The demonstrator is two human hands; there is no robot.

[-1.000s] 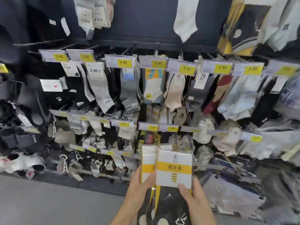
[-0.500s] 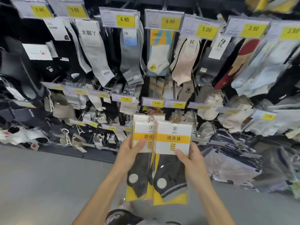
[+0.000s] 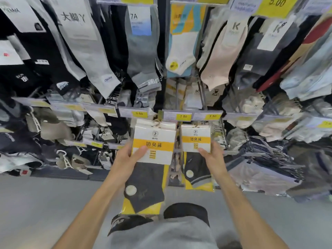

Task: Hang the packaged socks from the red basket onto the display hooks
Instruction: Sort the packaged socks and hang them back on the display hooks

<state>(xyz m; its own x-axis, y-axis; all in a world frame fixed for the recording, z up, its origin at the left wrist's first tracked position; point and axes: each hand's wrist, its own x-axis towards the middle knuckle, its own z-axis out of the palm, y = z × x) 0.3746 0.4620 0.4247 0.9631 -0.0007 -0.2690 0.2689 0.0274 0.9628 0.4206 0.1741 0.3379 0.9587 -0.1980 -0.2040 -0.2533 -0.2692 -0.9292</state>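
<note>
Gripping one black sock pack (image 3: 154, 143) with left hand (image 3: 125, 159), pinching a second pack (image 3: 195, 139) with right hand (image 3: 212, 157). Raised just under the 3.80 price tag (image 3: 183, 116); cannot tell whether either is hooked on. Probably both unhung; red basket unseen.

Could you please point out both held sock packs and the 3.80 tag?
Left-held yellow-white sock pack (image 3: 154, 139): head view, card.
Right-held yellow-white sock pack (image 3: 195, 139): head view, card.
Yellow 3.80 price tag (image 3: 183, 116): head view, centre.
</note>
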